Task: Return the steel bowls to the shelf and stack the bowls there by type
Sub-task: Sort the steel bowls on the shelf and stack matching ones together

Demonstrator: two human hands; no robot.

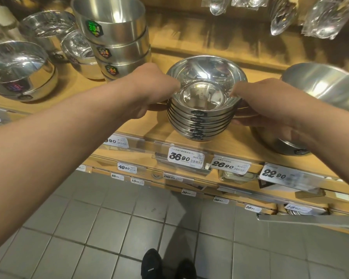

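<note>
Now a stack of nested steel bowls sits on the wooden shelf, the left hand and right hand gripping its opposite sides, fingers clamped around the rims.

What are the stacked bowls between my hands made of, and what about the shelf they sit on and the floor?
Stack of bowls: polished steel, going by mirror-like reflections and dark labels reading 304, a stainless grade. Shelf: looks like light wood or wood-look laminate, matte, with faint grain; which one is unclear. Floor: grey square tiles with pale grout lines, probably ceramic, slightly glossy.
</note>
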